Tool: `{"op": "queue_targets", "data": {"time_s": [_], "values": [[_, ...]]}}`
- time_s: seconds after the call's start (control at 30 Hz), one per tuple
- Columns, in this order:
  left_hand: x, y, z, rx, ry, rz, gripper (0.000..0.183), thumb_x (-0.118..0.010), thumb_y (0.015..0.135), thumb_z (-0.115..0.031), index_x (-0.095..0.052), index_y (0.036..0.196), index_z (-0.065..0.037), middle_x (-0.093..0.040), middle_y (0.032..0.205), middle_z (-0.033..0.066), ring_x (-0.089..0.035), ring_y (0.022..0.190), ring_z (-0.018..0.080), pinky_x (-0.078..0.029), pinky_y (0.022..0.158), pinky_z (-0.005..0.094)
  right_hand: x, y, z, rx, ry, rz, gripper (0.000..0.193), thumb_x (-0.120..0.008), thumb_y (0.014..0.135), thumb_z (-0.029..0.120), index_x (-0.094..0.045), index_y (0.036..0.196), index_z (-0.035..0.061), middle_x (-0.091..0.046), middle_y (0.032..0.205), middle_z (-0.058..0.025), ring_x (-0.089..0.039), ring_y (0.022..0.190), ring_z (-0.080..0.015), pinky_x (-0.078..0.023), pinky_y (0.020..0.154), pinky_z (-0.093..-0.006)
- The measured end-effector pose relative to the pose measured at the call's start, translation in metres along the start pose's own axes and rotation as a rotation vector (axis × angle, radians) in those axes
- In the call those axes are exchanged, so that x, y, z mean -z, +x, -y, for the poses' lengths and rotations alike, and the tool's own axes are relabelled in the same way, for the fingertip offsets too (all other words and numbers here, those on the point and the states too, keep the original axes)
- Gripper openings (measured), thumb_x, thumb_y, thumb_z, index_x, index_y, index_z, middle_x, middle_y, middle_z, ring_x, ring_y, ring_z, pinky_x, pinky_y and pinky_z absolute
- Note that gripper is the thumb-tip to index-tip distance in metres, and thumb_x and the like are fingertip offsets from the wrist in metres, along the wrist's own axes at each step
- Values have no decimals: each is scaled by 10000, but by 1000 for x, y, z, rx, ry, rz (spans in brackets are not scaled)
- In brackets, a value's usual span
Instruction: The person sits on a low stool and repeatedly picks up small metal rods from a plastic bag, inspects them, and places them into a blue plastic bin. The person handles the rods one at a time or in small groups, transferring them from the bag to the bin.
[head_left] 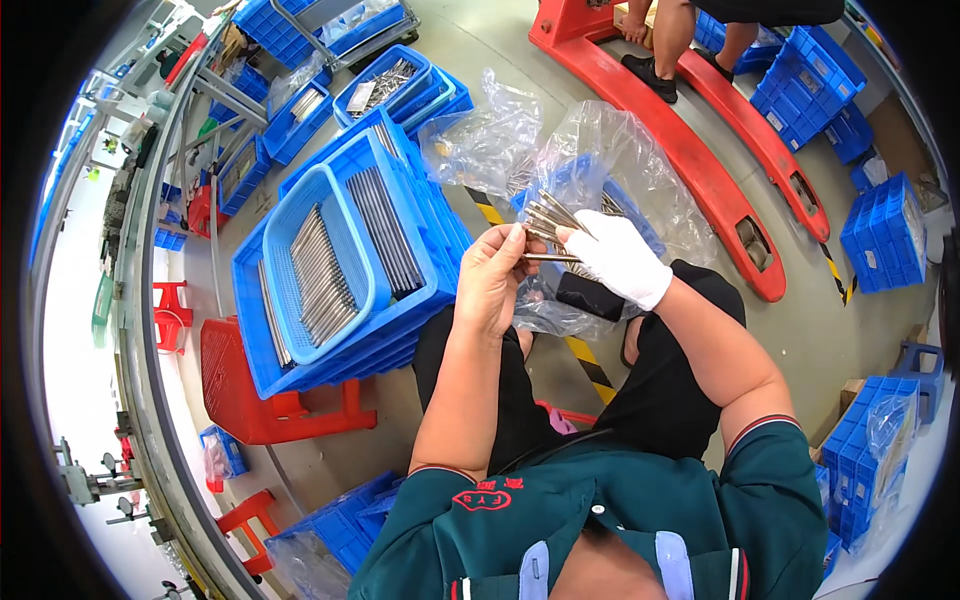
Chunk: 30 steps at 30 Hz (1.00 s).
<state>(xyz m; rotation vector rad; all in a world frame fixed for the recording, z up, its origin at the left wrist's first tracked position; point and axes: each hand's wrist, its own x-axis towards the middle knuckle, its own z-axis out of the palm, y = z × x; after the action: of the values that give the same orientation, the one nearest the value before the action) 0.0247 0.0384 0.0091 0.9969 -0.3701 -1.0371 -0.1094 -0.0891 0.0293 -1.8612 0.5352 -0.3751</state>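
Observation:
A fanned bundle of thin metal rods is gripped in my right hand, which wears a white glove. My left hand is bare, its thumb and fingers closed at the bundle's near side around a rod. Both hands are above my lap, close together. To the left, a light-blue basket holds a row of similar rods. It rests in a larger blue crate, where darker rods lie beside it. Beyond my hands is a blue bin partly covered by clear plastic.
Clear plastic bags spread over the floor ahead. A red pallet jack stands beyond, with another person's leg beside it. A red stool is under the crate stack. More blue crates stand at the right.

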Motion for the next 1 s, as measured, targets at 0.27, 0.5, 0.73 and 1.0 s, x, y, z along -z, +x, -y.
{"op": "queue_targets", "data": {"time_s": [0.27, 0.5, 0.73, 1.0], "values": [[1, 1, 0, 47, -6, -34, 202, -597, 906, -230, -614, 905, -28, -641, 787, 68, -567, 674, 125, -457, 637, 263, 0, -1, 0, 72, -64, -3, 269, -581, 874, 270, -558, 841, 4, -511, 680, -84, -476, 619, -134, -399, 570, -305], [7, 2, -2, 51, 110, -35, 178, -646, 869, -195, -623, 859, -19, -643, 768, 64, -569, 651, 115, -452, 607, 246, 5, -1, 4, 16, -56, 81, 287, -608, 848, 295, -589, 823, 10, -525, 670, -59, -482, 610, -125, -393, 556, -294], [4, -2, -10, 93, 235, 25, 181, -680, 837, -193, -637, 822, -18, -649, 753, 59, -560, 640, 99, -440, 606, 229, 6, -1, 7, -78, -11, 60, 286, -604, 852, 289, -590, 819, 5, -518, 660, -74, -480, 619, -143, -394, 569, -308], [6, 0, -5, 63, 281, -12, 215, -679, 836, -219, -653, 834, -6, -639, 727, 43, -543, 626, 92, -429, 620, 223, 0, -3, 1, -5, -33, 27, 272, -587, 876, 266, -586, 845, -4, -537, 710, -76, -481, 658, -138, -403, 611, -314]]}}
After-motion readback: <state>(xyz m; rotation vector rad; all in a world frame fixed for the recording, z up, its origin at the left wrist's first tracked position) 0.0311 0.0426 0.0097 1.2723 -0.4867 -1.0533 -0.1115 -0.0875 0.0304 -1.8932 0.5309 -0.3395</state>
